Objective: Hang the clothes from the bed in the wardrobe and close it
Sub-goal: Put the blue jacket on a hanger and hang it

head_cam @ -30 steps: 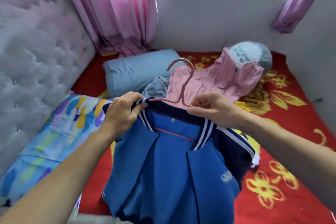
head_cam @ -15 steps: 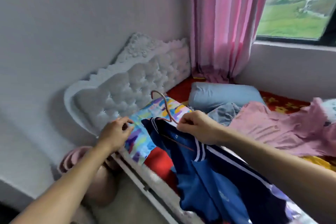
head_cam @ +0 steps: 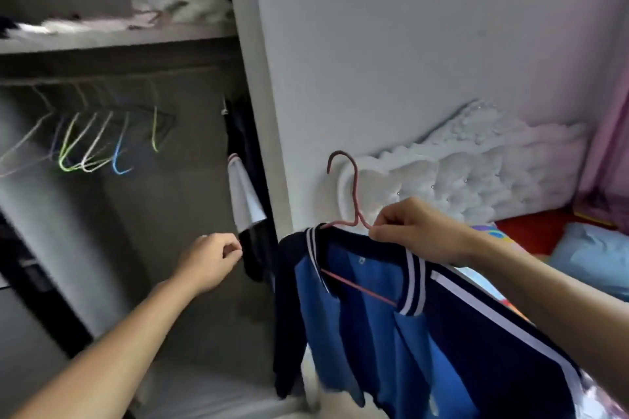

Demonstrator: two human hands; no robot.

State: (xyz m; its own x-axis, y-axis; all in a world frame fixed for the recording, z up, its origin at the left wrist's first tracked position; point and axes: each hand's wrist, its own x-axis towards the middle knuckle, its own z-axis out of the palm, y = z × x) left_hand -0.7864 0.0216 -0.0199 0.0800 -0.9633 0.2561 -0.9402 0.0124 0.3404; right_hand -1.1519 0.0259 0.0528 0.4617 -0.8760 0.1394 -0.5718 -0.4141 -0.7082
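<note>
A blue jacket (head_cam: pixel 374 323) with a navy, white-striped collar hangs on a pink wire hanger (head_cam: pixel 354 190). My right hand (head_cam: pixel 418 231) pinches the hanger at the base of its hook and holds it up just right of the open wardrobe (head_cam: pixel 190 299). My left hand (head_cam: pixel 211 258) reaches into the wardrobe with its fingers curled, right beside a dark garment (head_cam: pixel 253 258) with a white sleeve that hangs at the wardrobe's right end. I see nothing in that hand. Several empty coloured hangers (head_cam: pixel 102 143) hang on the rail at the left.
A shelf (head_cam: pixel 119 39) above the rail carries folded clothes. The wardrobe's white side panel (head_cam: pixel 262 95) stands between rail and jacket. At the right are the tufted white headboard (head_cam: pixel 476 173), a blue pillow (head_cam: pixel 592 258), red bedding (head_cam: pixel 531 231) and a pink curtain (head_cam: pixel 609 146).
My view has swung left from the bed to the open wardrobe. My right hand has carried the jacket on its hanger off the bed. My left hand let go and reached into the wardrobe.
</note>
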